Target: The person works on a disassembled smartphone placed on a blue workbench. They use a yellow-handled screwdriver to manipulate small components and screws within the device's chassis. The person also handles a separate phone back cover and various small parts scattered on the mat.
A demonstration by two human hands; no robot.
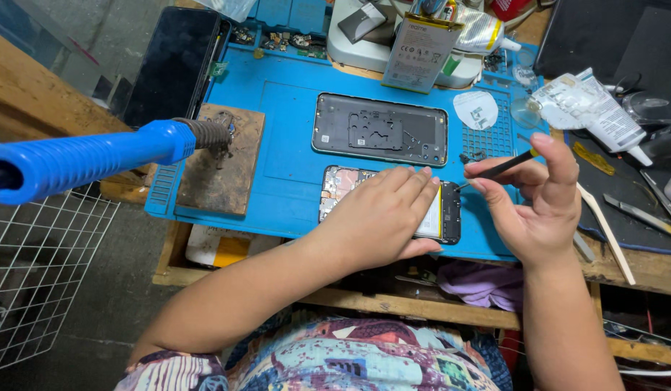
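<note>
Opened phone pinned flat, tool poised at its edge

Left hand (379,217) flat on opened phone (451,213), near edge of blue mat (292,116); right hand (534,195) pinching thin black tool (505,166). Risk: tip slipping, gouging battery or board.

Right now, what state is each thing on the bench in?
Opened phone: back off, lying flat under the left hand.
Back cover: detached, inner side up on the blue mat.
Thin tool: pinched in the right hand.
Soldering iron: resting, unheld.
</note>
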